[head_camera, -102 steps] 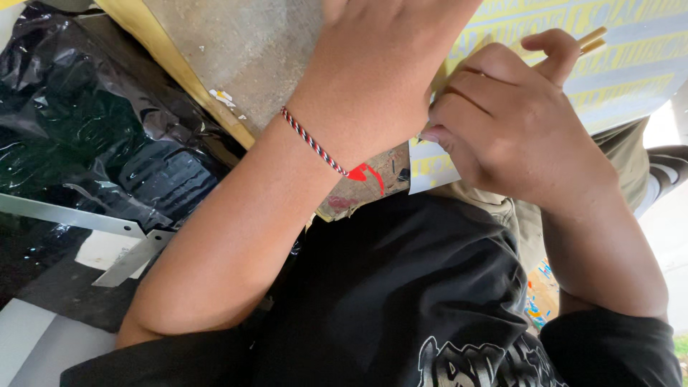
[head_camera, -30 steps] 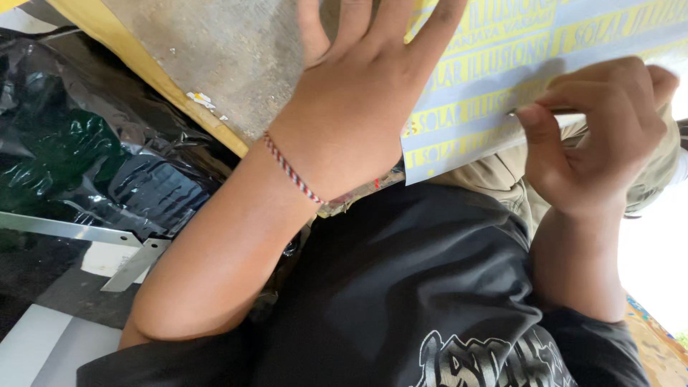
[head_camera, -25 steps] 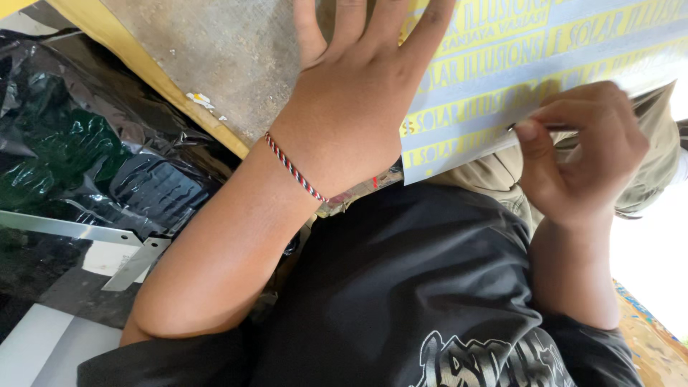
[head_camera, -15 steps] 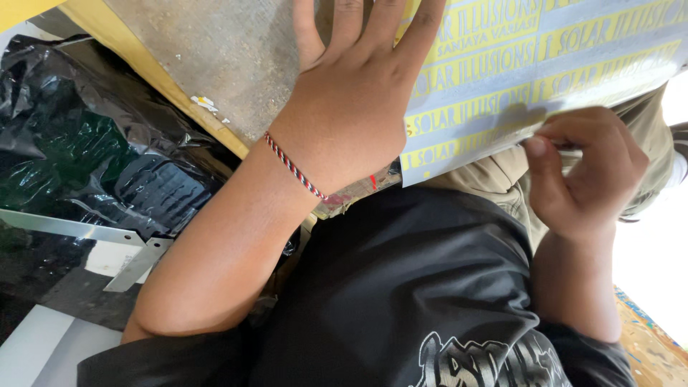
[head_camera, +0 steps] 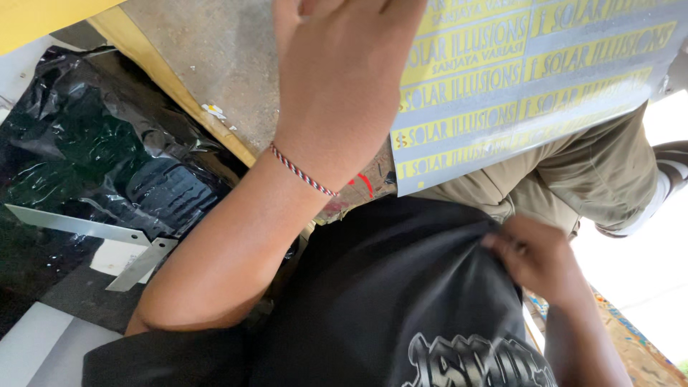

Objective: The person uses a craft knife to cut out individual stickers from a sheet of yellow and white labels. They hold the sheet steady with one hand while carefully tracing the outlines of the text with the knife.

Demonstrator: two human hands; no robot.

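At the far left a crumpled black plastic sheet lies with a metal square ruler resting on it, beside the yellow-edged grey work board. The left hand lies palm down and flat on that board and on the near edge of the grey sticker sheet with yellow lettering, which sits at the upper right over the knee; its fingertips are cut off by the frame, so how far they spread I cannot tell. To keep the sheet from sliding, that palm should press evenly. The right hand pinches the black shirt at the lap
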